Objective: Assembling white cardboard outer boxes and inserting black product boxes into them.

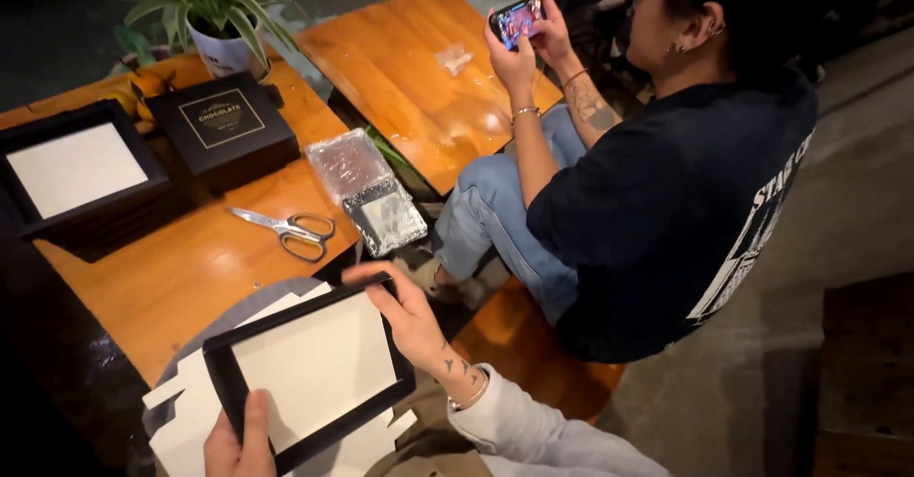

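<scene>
At the far left of the frame an open black box (81, 168) with a white lining sits on the wooden table (181, 277), its left edge cut off. Right of it, toward the upper left, stand a potted plant (214, 10) and a closed black box (224, 125). Scissors (290, 231) lie near the table's middle, with two foil-wrapped packs (369, 191) at the table's right edge.

At the bottom, left of centre, the left hand (240, 444) pinches the near edge of a black tray (309, 367) with a white inside, thumb on top; the frame cuts off the rest of the hand. White card pieces (186, 420) lie under the tray, mostly hidden. The right hand (405, 310) grips the tray's far right corner, fingers curled over the rim, wrist bent.

To the right, another person in a dark shirt sits holding a phone (517, 18) in both hands, above a second table (419, 87). The upper corners are too dark to read.
</scene>
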